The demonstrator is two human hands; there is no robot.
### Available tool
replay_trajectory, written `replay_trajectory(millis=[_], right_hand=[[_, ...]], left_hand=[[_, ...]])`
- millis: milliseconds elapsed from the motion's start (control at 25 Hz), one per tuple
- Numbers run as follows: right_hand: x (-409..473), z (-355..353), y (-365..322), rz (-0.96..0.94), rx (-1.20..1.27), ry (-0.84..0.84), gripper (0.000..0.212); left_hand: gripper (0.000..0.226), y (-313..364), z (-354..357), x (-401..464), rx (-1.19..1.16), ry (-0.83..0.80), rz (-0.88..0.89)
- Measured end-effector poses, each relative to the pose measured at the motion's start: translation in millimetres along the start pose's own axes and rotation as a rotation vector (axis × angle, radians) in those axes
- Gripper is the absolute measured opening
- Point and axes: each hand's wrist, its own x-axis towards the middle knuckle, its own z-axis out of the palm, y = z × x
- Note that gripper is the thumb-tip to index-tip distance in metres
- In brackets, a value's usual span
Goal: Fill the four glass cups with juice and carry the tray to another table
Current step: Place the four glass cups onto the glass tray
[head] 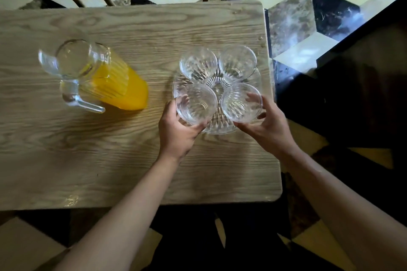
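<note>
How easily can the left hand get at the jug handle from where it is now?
Probably easily. The left hand grips a near cup on the tray, and only bare table lies between it and the jug handle, which points toward the person.

Support surface is a light wood-grain table (132, 160) with rounded corners, standing on a floor (293, 17) of black, cream and brown marbled tiles. Directly on the tabletop, left of centre, stands a ribbed glass pitcher (92, 77) holding orange juice, handle toward the near edge. Near the table's right end sits a round cut-glass tray (220, 125), well apart from the pitcher.
</note>
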Motion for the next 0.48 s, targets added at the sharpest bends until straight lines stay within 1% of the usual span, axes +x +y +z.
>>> replay_trajectory(millis=[160, 400, 480], right_hand=[[1.7, 4.3, 3.7, 0.025, 0.019, 0.010, 0.075], [5.6, 6.6, 3.2, 0.033, 0.028, 0.012, 0.075], [6.1, 6.5, 4.1, 0.043, 0.030, 0.002, 0.075]], left_hand=[[0.091, -2.2, 0.9, 4.2, 0.020, -0.035, 0.025], [0.085, -7.7, -1.1, 0.2, 0.027, -0.041, 0.008], [0.086, -8.5, 0.3, 2.5, 0.018, -0.052, -0.009]])
